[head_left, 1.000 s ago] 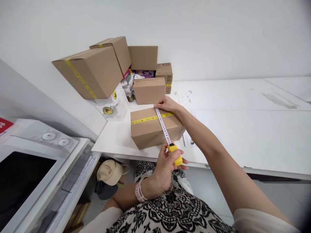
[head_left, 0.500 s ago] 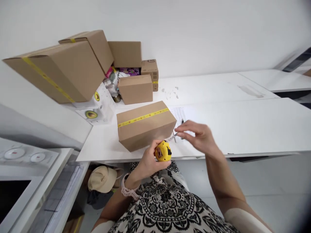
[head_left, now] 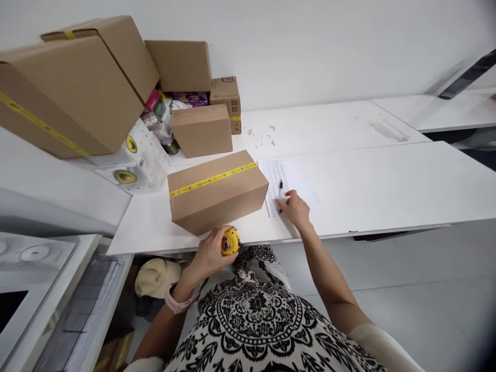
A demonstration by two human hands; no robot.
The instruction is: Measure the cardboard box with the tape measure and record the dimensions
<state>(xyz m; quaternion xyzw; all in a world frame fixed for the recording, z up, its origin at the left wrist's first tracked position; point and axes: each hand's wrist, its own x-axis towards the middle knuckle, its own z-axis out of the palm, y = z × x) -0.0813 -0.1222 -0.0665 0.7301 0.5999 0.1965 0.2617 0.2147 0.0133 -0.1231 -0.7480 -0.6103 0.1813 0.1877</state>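
Observation:
My left hand (head_left: 213, 252) is closed around a yellow tape measure (head_left: 231, 242) near the table's front edge. No blade shows out of its case. Just behind it sits a closed cardboard box (head_left: 217, 194) with yellow printed tape along its top. To the right of the box lies a printed sheet of paper (head_left: 272, 170), with a black-capped pen (head_left: 281, 185) on it. My right hand (head_left: 296, 209) is over the sheet at the pen's lower part, thumb and index finger apart on either side of it. The pen still lies flat.
Large taped cartons (head_left: 77, 93) stand on white boxes with avocado pictures (head_left: 129, 175) at the left. Behind the near box are an upright small carton (head_left: 203, 130) and an open box of packaged goods. A cap (head_left: 157, 278) lies below the white table (head_left: 372, 191).
My right hand has let go of the tape end and moved down to the pen. The blade has gone back into the case. My left hand has moved left with the tape measure.

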